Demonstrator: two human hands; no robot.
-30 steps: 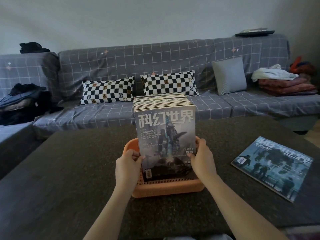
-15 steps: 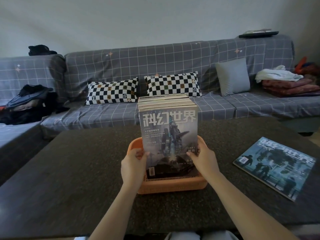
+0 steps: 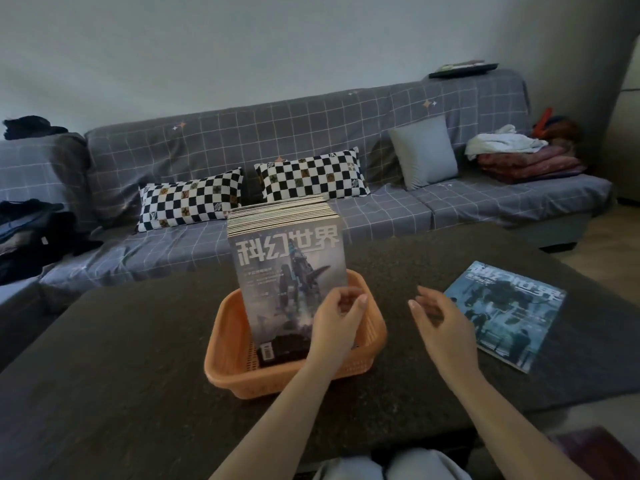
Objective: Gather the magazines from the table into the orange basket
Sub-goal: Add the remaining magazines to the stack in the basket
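Sofa (image 3: 311,133): long, grey, with a pale grid pattern; runs across the far side of the room behind the table.

Table (image 3: 121,358): dark, speckled top; fills the foreground, bearing the basket and one loose magazine.

Dark clothing (image 3: 31,233): heaped on the sofa's left section.

Checkered cushions (image 3: 190,202): two, black and white, side by side on the sofa seat, behind the stack.

Folded blankets (image 3: 526,161): reddish pile at the sofa's right end, topped by a white cloth (image 3: 498,142).

Grey cushion (image 3: 424,150): plain, leaning against the sofa back, right of the checkered pair.

Orange basket (image 3: 235,362): plastic, slotted walls; stands mid-table, close to the near edge.

Stack of magazines (image 3: 287,258): many issues, standing upright on end inside the basket, rising well above its rim; front cover faces the camera, with large white characters over a dark figure.

Loose magazine (image 3: 509,310): blue-toned cover, lying flat on the table, right of the basket and apart from it.

Left hand (image 3: 336,323): in front of the stack's lower right corner, over the basket; fingers loosely curled, gripping nothing; whether it touches the cover cannot be told.

Right hand (image 3: 440,320): in the air between basket and loose magazine; fingers relaxed, holding nothing, touching neither.
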